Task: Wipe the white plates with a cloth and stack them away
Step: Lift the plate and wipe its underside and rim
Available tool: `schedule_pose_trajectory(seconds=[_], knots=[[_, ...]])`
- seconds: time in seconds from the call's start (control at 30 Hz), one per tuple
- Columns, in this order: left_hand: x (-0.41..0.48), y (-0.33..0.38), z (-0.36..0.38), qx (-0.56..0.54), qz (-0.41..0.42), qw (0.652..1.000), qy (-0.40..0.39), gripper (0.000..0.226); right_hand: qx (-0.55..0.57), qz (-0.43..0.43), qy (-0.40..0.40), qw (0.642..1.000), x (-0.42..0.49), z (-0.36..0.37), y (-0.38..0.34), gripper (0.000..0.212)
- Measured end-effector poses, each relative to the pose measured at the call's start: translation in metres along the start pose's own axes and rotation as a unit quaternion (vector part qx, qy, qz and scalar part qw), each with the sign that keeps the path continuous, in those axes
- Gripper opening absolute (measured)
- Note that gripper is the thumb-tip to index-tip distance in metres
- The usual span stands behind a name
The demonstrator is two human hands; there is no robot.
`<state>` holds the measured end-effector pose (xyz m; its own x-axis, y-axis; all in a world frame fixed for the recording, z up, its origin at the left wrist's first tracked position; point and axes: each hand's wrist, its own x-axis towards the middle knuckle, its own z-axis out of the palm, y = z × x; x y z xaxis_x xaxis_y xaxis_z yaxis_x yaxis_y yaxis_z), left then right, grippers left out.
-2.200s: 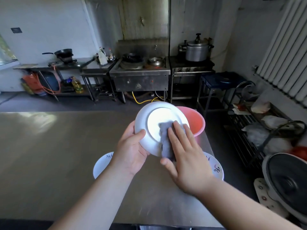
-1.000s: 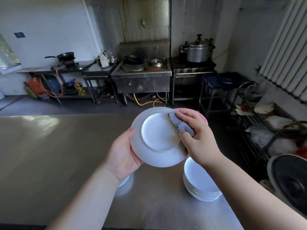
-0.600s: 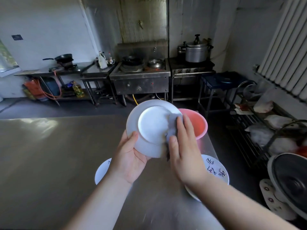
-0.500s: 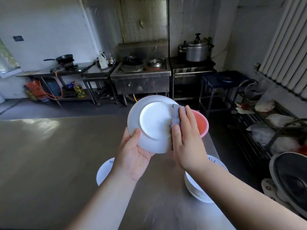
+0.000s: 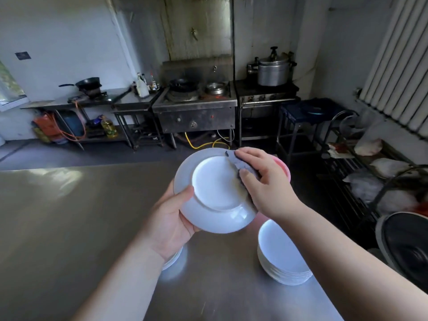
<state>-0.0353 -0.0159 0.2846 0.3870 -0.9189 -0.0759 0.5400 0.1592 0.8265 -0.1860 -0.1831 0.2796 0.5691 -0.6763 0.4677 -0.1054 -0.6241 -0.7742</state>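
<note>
The left hand is gripping a white plate by its lower-left rim, underside facing up, while the right hand is pinching a grey cloth against its upper-right edge. Below-right of that plate, a stack of white plates is sitting on the steel table. A pink basin is showing just behind the plate, its contents hidden.

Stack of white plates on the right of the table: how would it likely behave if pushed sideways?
The stack of white plates looks many plates deep, so probably heavy and fragile. On the smooth steel table it would likely slide rather than tip, being wider than tall. Top plates might shift.
</note>
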Motion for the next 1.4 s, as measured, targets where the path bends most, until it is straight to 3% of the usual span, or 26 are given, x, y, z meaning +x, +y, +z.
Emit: schedule_pose_trajectory(seconds=[0.13, 0.2, 0.4, 0.57, 0.7, 0.9, 1.03, 1.13, 1.17, 1.3, 1.4], knots=[[0.0, -0.018, 0.001, -0.028, 0.043, 0.998, 0.034, 0.053, -0.039, 0.008, 0.045, 0.998, -0.06, 0.049, 0.0, 0.066], [0.001, -0.026, 0.001, -0.043, 0.05, 0.997, 0.043, 0.054, -0.051, 0.022, 0.027, 0.998, -0.081, 0.064, -0.002, 0.074], [0.003, -0.031, 0.012, -0.071, 0.066, 0.995, 0.031, 0.049, -0.028, 0.077, 0.054, 0.995, -0.02, 0.029, 0.013, 0.057], [0.004, -0.04, 0.026, -0.059, 0.069, 0.996, 0.022, 0.051, 0.016, 0.08, 0.094, 0.992, -0.073, 0.063, 0.0, 0.07], [0.007, -0.037, 0.02, -0.059, 0.026, 0.997, 0.04, 0.054, 0.044, 0.101, 0.147, 0.983, -0.051, 0.039, 0.012, 0.049], [0.013, -0.018, 0.0, -0.034, -0.028, 0.998, 0.053, 0.044, -0.016, 0.069, -0.026, 0.997, -0.008, -0.001, 0.023, 0.041], [0.021, -0.032, 0.005, -0.056, 0.034, 0.994, 0.084, 0.04, -0.118, 0.059, 0.002, 0.991, -0.049, 0.052, 0.001, 0.071], [0.033, -0.041, 0.009, -0.047, 0.042, 0.99, 0.124, 0.032, -0.148, 0.111, -0.098, 0.978, -0.081, 0.091, -0.023, 0.091], [0.037, -0.041, 0.01, -0.042, 0.039, 0.99, 0.127, 0.032, -0.151, 0.13, -0.094, 0.976, -0.076, 0.095, -0.023, 0.092], [0.057, -0.025, 0.014, -0.064, 0.046, 0.993, 0.091, 0.036, -0.123, 0.17, 0.062, 0.976, -0.012, 0.081, 0.006, 0.087], [0.065, -0.017, 0.014, -0.075, 0.04, 0.994, 0.066, 0.038, -0.128, 0.151, 0.081, 0.977, -0.005, 0.081, 0.014, 0.087]])
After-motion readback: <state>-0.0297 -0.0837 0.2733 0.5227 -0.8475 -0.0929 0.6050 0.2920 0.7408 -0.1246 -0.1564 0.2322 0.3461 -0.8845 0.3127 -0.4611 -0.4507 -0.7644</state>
